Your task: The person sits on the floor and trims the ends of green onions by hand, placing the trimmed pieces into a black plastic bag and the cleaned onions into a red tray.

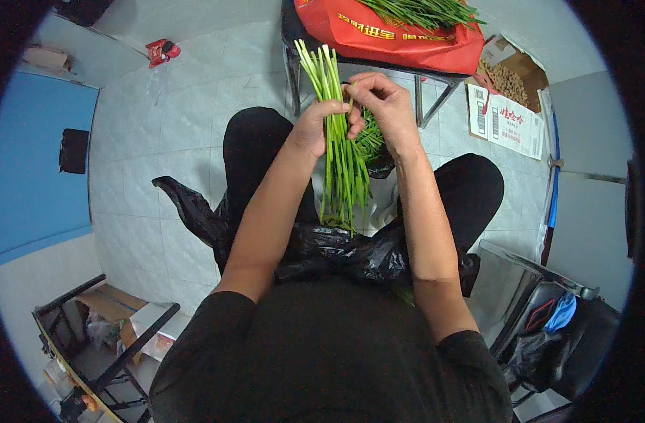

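My left hand is wrapped around a bunch of garlic chives. Their pale cut ends stick up beyond the thumb, and the green leaves hang down toward my lap. Close beside it, my right hand pinches a thin yellowish-green leaf between thumb and forefinger at the bunch's right edge. A black plastic bag is spread across my lap under the leaf tips. Between my knees, partly hidden by my right forearm, lies a heap of chives with black plastic beneath it.
Ahead, a black stool bears a red bag with more chives on top. An open cardboard box holding brown pieces stands right of it. A red packet lies on the tiled floor. A metal-legged rack stands behind left.
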A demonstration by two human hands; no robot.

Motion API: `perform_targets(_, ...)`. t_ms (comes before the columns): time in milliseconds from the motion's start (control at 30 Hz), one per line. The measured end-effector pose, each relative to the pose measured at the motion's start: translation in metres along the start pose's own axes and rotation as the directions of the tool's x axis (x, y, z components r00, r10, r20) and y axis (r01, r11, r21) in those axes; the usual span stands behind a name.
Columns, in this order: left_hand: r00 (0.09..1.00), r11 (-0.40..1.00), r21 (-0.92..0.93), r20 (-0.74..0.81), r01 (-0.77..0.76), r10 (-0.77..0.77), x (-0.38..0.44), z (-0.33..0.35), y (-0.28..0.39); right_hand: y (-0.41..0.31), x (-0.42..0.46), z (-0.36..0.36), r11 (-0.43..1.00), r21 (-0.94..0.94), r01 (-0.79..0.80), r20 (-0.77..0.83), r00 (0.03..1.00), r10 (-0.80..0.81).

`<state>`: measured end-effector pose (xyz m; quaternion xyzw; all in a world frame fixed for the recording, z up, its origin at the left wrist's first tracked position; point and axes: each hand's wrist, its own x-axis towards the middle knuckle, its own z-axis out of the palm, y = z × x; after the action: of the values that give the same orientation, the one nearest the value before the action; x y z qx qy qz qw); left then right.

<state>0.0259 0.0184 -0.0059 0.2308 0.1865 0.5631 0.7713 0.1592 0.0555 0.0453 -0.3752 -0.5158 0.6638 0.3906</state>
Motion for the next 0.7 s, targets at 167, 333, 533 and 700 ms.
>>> perform_targets(167, 0.944, 0.997, 0.046, -0.328, 0.062, -0.044, 0.003, -0.004, 0.001, -0.004, 0.006, -0.028, 0.991, -0.033, 0.127, -0.236, 0.963, -0.131)
perform_targets(333, 0.948, 0.972, 0.197, -0.312, 0.128, -0.062, 0.003, -0.004, 0.000, -0.012, 0.002, -0.035, 0.984, 0.168, 0.062, -0.257, 0.966, -0.016)
perform_targets(533, 0.978, 0.967, 0.228, -0.199, 0.115, -0.069, 0.000, 0.009, -0.004, 0.008, 0.006, -0.034, 0.986, 0.161, 0.033, -0.174, 0.985, -0.005)
perform_targets(700, 0.972, 0.948, 0.297, -0.230, 0.114, -0.044, -0.003, 0.011, -0.005, 0.008, 0.004, -0.025, 0.996, 0.092, -0.004, -0.179, 0.984, 0.020)
